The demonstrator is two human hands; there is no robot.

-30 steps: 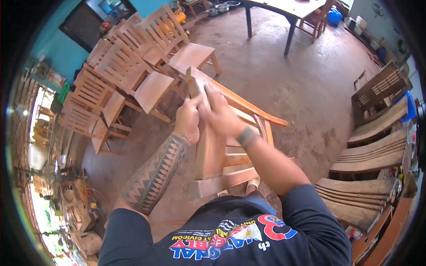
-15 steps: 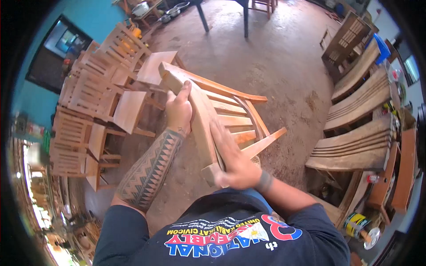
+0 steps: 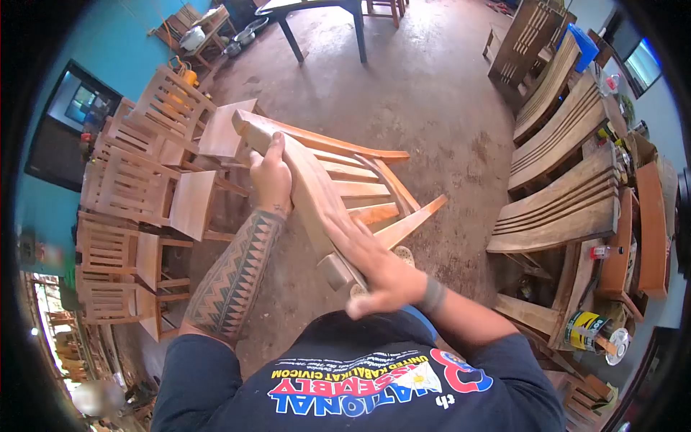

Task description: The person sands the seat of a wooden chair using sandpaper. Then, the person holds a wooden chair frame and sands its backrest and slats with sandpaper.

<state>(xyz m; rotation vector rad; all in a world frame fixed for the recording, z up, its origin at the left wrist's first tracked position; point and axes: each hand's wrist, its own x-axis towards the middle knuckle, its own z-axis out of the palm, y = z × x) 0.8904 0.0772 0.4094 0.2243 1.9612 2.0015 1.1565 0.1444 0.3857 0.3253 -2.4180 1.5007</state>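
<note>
A wooden chair (image 3: 306,173) is tilted in front of my body, with its slats and legs pointing to the right. My left hand (image 3: 272,176) grips the broad top piece near its far end, thumb lying over the wood. Flat against the near part of that same piece rests my right hand (image 3: 378,266), fingers stretched along the surface and thumb spread toward me. Whether anything thin lies under the right palm cannot be seen. The rounded near end of the piece sticks out beside the right hand.
Several wooden chairs (image 3: 193,205) stand at the left. Curved slatted wooden benches (image 3: 558,205) line the right side, with a yellow-labelled can (image 3: 586,331) near them. A dark-legged table (image 3: 360,32) is at the far end. A sandal shows below the chair.
The view has turned, shifting the room's contents. The right hand has gone from the far end of the top piece to its near end. The left hand now has its thumb on top.
</note>
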